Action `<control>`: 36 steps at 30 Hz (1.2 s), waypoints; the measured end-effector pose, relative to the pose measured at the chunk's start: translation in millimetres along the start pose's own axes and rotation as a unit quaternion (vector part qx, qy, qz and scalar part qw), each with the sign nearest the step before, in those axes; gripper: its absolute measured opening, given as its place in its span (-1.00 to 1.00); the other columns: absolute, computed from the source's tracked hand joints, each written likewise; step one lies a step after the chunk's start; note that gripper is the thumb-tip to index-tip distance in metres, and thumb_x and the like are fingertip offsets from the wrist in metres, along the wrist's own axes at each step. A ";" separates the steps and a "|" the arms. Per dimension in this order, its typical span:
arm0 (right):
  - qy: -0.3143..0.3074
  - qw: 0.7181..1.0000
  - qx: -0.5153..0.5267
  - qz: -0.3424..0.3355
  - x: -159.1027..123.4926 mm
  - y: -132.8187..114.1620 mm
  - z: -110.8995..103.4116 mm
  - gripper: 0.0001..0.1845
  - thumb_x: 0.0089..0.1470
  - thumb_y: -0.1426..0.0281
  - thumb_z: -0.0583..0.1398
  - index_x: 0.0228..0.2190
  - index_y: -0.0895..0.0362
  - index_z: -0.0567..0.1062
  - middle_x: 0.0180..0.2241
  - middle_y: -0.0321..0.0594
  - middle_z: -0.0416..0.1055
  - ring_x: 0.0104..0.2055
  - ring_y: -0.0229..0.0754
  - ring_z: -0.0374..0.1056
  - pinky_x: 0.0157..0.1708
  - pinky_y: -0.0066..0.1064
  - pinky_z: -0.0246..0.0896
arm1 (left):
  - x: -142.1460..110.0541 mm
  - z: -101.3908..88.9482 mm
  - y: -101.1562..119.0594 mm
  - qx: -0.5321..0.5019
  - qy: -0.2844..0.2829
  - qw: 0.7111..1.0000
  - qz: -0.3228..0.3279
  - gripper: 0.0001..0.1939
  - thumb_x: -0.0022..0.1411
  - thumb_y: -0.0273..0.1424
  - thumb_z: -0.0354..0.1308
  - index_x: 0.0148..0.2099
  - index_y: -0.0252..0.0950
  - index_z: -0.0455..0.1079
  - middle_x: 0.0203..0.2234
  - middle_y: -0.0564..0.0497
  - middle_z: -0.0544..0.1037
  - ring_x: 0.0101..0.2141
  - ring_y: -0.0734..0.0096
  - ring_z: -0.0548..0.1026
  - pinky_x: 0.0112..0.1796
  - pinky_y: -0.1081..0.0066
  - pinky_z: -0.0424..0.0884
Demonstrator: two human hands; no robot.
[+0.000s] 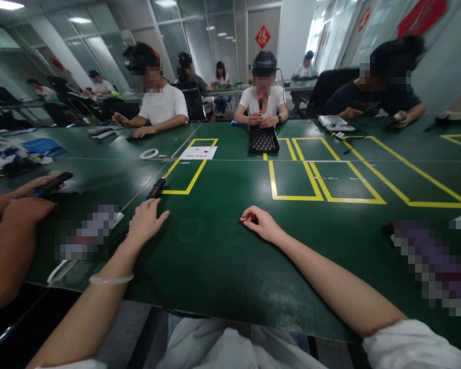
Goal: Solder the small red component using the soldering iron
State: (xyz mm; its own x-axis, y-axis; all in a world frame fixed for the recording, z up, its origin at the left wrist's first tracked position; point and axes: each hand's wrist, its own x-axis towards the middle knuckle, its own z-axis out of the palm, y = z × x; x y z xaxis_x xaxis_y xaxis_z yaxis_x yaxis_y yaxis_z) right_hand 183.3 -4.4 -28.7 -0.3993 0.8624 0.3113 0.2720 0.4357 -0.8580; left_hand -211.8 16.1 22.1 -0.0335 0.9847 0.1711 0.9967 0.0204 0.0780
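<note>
My left hand (146, 221) lies over the green table (200, 261), fingers stretched forward and thumb apart. Its fingertips reach the near end of a black and blue cylindrical tool (156, 188); whether they touch it I cannot tell. A pale bangle (111, 279) circles the left wrist. Right of centre, my right hand (262, 223) rests low over the table, thumb and fingertips pinched on a small red piece (242, 219). The fingers cover part of this piece, and its kind cannot be made out.
Yellow tape outlines (297, 198) mark the tabletop ahead. A white sheet (198, 152) and a black tray (263, 141) lie farther off. A black cable (157, 294) runs by my left arm. At far left, a co-worker's hands (30, 197) hold a dark tool. Several people sit opposite.
</note>
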 end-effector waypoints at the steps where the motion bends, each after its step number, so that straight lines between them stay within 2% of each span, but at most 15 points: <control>1: -0.001 1.000 0.000 0.002 -0.1 -0.9 -0.1 -0.87 0.04 0.50 0.19 -0.29 0.14 0.40 -0.37 -0.30 0.36 -0.37 -0.27 0.30 -0.29 -0.42 0.21 | -2.3 1.4 -12.7 0.029 -0.002 0.999 -0.023 -0.31 0.22 -0.08 -0.08 0.24 -0.45 0.12 0.18 -0.32 0.20 0.15 -0.14 0.21 0.11 0.02 0.18; 4: 0.001 1.000 -0.006 0.012 0.0 -3.0 -0.2 -0.86 0.04 0.50 0.19 -0.29 0.14 0.40 -0.39 -0.31 0.36 -0.38 -0.28 0.30 -0.30 -0.42 0.20 | -7.7 4.8 -38.2 0.067 -0.022 0.996 -0.050 -0.31 0.22 -0.11 -0.04 0.27 -0.43 0.05 0.20 -0.35 0.17 0.12 -0.18 0.25 0.03 0.03 0.26; 7: 0.007 1.000 -0.005 0.018 0.2 -3.2 0.0 -0.82 0.04 0.49 0.18 -0.25 0.14 0.40 -0.39 -0.31 0.37 -0.38 -0.28 0.29 -0.30 -0.43 0.21 | -4.1 4.9 -53.6 0.084 -0.032 0.994 -0.064 -0.40 0.20 -0.18 0.02 0.21 -0.40 0.11 0.12 -0.26 0.31 0.06 -0.10 0.31 -0.01 0.11 0.30; 9: 0.010 1.000 -0.003 0.018 0.3 -2.0 0.4 -0.81 0.04 0.48 0.18 -0.23 0.14 0.40 -0.38 -0.29 0.38 -0.37 -0.28 0.30 -0.30 -0.42 0.21 | 2.2 3.1 -61.9 0.079 -0.061 0.992 -0.081 -0.44 0.18 -0.19 0.06 0.14 -0.41 0.18 0.00 -0.19 0.42 -0.02 0.00 0.39 -0.06 0.20 0.34; 11: 0.008 1.000 -0.004 0.015 0.4 -0.3 1.0 -0.83 0.05 0.47 0.18 -0.25 0.15 0.42 -0.38 -0.28 0.39 -0.37 -0.27 0.31 -0.30 -0.42 0.22 | 7.3 0.6 -67.5 0.053 -0.095 0.991 -0.080 -0.46 0.15 -0.17 0.07 0.10 -0.41 0.23 -0.11 -0.14 0.47 -0.12 0.10 0.45 -0.13 0.28 0.37; 14: -0.001 1.000 -0.009 0.012 0.5 2.0 1.6 -0.84 0.05 0.47 0.19 -0.25 0.15 0.43 -0.38 -0.28 0.40 -0.37 -0.26 0.33 -0.30 -0.42 0.22 | 7.2 -3.1 -64.0 0.024 -0.100 0.993 -0.059 -0.41 0.12 -0.11 0.08 0.10 -0.40 0.25 -0.13 -0.15 0.47 -0.16 0.12 0.47 -0.17 0.31 0.38; 17: -0.004 1.000 -0.011 0.014 0.5 2.9 1.9 -0.84 0.05 0.48 0.19 -0.25 0.15 0.44 -0.38 -0.28 0.41 -0.37 -0.26 0.33 -0.30 -0.42 0.23 | -1.9 -5.7 -42.5 0.037 -0.089 0.994 -0.054 -0.35 0.10 -0.04 0.07 0.12 -0.37 0.26 -0.10 -0.22 0.44 -0.14 0.06 0.46 -0.17 0.26 0.38; 22: -0.006 1.000 -0.010 0.014 0.4 1.6 1.3 -0.85 0.05 0.47 0.20 -0.26 0.16 0.44 -0.37 -0.26 0.41 -0.37 -0.26 0.33 -0.31 -0.42 0.23 | -20.9 -6.5 14.5 0.052 -0.079 0.994 -0.051 -0.35 0.12 -0.02 0.02 0.15 -0.31 0.23 -0.10 -0.23 0.41 -0.11 0.02 0.44 -0.20 0.23 0.39; 31: -0.005 1.000 0.001 -0.005 0.2 0.0 1.0 -0.85 0.06 0.46 0.19 -0.25 0.15 0.45 -0.34 -0.25 0.41 -0.36 -0.27 0.33 -0.29 -0.40 0.24 | -46.2 2.3 124.1 0.026 -0.043 0.997 0.061 -0.33 0.20 -0.03 -0.03 0.23 -0.32 0.11 -0.09 -0.20 0.39 -0.09 0.06 0.40 -0.22 0.25 0.39; 36: 0.009 1.000 -0.005 -0.013 0.2 -1.6 0.5 -0.85 0.05 0.46 0.19 -0.26 0.14 0.44 -0.35 -0.26 0.41 -0.37 -0.26 0.32 -0.30 -0.41 0.24 | -48.4 3.0 171.6 0.013 -0.047 0.991 0.125 -0.33 0.18 -0.06 0.04 0.22 -0.33 0.11 -0.09 -0.20 0.40 -0.09 0.07 0.39 -0.20 0.25 0.38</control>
State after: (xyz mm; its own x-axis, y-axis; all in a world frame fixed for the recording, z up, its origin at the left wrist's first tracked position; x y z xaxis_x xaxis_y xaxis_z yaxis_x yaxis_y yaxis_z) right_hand 182.3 -5.0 -27.5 -0.3901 0.8552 0.3412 0.2713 0.4609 -0.8450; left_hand -38.9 -27.6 24.3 0.2197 0.9714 0.0897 0.9748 -0.2223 0.0192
